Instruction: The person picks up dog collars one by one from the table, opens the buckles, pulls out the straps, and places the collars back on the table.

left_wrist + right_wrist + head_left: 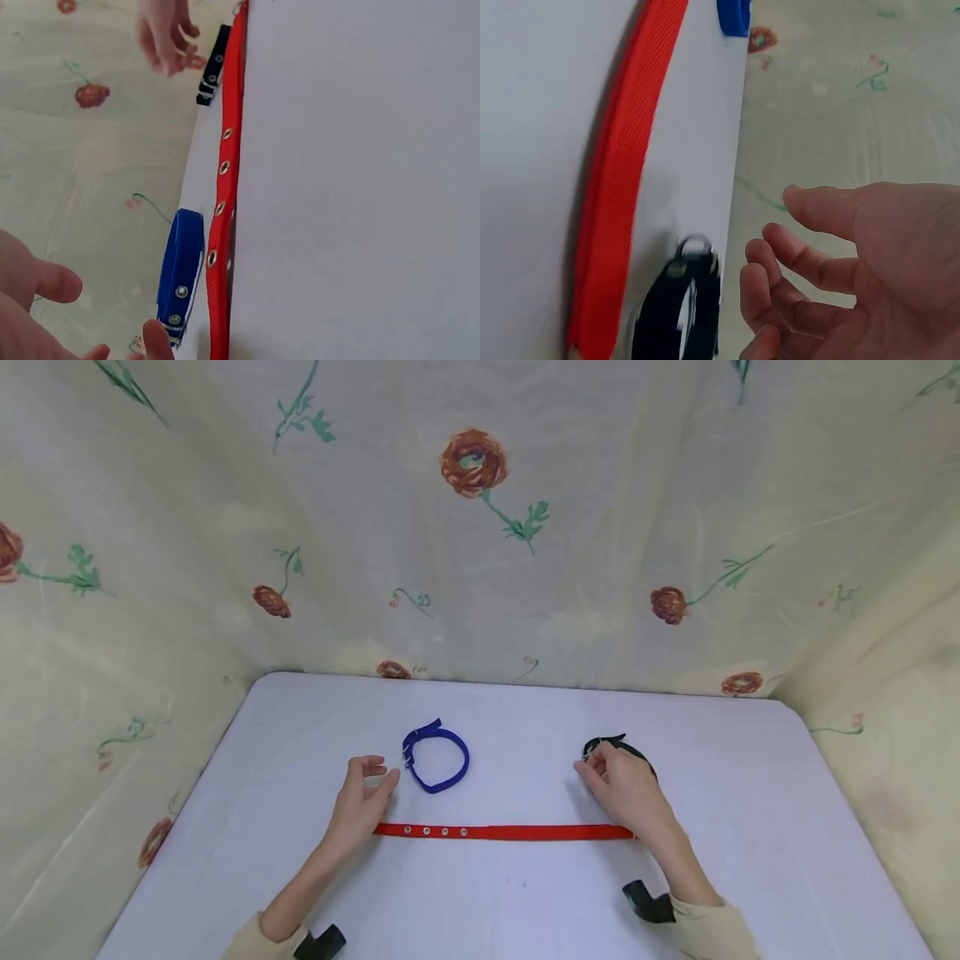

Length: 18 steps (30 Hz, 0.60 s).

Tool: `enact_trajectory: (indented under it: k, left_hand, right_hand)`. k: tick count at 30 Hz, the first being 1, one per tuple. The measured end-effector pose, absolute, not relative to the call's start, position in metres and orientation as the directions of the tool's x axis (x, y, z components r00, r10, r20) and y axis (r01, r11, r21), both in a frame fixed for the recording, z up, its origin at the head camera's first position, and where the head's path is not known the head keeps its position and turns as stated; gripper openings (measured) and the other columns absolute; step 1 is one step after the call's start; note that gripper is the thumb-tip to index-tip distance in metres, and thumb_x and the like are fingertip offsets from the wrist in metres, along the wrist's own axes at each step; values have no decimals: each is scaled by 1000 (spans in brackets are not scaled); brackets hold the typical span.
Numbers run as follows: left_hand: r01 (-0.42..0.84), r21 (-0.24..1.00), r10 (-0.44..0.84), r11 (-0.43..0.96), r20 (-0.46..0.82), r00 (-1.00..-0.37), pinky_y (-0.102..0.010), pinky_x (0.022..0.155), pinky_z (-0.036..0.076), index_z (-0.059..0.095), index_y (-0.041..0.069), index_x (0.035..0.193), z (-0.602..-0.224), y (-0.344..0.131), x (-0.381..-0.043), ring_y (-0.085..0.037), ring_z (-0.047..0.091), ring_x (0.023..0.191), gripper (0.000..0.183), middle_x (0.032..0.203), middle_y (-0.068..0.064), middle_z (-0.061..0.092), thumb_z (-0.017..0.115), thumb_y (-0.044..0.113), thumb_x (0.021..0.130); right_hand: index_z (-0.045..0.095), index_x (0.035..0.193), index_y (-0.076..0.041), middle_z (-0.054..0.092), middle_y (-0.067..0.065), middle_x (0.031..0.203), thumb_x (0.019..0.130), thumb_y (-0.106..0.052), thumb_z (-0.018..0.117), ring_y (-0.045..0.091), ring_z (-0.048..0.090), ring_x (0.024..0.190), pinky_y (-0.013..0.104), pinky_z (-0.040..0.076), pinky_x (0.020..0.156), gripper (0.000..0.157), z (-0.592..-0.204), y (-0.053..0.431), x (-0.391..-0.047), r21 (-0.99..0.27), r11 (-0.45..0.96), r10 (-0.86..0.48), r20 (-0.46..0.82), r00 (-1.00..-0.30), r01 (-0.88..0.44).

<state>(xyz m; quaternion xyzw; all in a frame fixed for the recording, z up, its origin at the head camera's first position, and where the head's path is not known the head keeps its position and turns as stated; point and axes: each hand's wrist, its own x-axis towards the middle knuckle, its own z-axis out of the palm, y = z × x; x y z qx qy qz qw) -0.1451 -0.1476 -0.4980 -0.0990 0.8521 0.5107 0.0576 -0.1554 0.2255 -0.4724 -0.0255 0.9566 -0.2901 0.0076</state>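
A red collar point(547, 832) with metal eyelets lies stretched straight across the table, its two ends partly hidden by the hands. Beyond its left part, a blue collar point(462, 752) is buckled into a ring. The black collar point(637, 750) sits at the right, partly covered by my right hand point(626, 785). In the right wrist view that hand has its fingers loosely bent, apart from the black collar point(656, 322) and holding nothing. My left hand point(362, 797) hovers by the red collar's left end with fingers spread, left of the blue collar point(180, 262).
A white tabletop point(487, 902) bears all the collars. Behind it and at both sides hangs a pale curtain point(585, 610) with flower prints. Dark wrist cameras point(648, 903) are worn at both sleeves.
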Motion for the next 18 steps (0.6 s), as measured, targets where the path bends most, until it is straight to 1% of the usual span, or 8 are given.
enact_trajectory:
  k: [2,6,8,11,14,18]
  left_hand:
    - [-261,867,-129,423,-227,-965,-42,97,63,37,5,156,-497,-145,-150,-36,70,119,54,154,-23,51,56,32,113]
    - [-319,879,-167,354,-276,-947,-31,88,61,30,6,161,-497,-141,-159,-31,70,104,60,159,-26,45,56,32,113]
    - [-346,880,-179,325,-302,-936,-30,89,59,27,7,163,-497,-140,-161,-28,70,101,63,161,-26,44,55,33,113]
    - [-374,874,-179,310,-332,-926,-39,102,59,25,9,165,-498,-138,-163,-28,71,103,65,163,-25,42,54,36,113]
    - [-396,872,-169,287,-361,-917,-49,114,53,25,11,166,-499,-136,-165,-31,71,109,66,165,-25,42,54,38,113]
    - [-410,878,-154,246,-382,-911,-55,120,47,25,13,167,-500,-135,-167,-32,70,113,66,166,-25,43,53,37,113]
  right_hand:
    - [66,103,-4,66,6,81,106,-26,70,17,56,73,27,45,66,22,-472,215,-165,-565,821,-92,-2,-996,-75]
    - [67,109,-2,72,10,90,106,-25,69,19,61,80,30,50,71,23,-473,194,-185,-594,798,-150,-39,-988,-98]
    - [67,111,-2,73,11,94,106,-25,69,20,63,83,31,52,74,23,-474,183,-193,-604,790,-173,-58,-983,-104]
    - [67,115,-1,75,13,99,106,-26,69,20,66,86,32,56,76,26,-477,165,-203,-617,779,-201,-81,-976,-109]
    - [66,123,1,77,15,106,107,-27,69,20,68,87,34,60,79,32,-481,147,-209,-634,763,-239,-93,-966,-128]
    - [63,136,3,76,19,119,107,-28,68,19,71,89,35,62,82,43,-483,125,-214,-663,733,-290,-98,-952,-155]
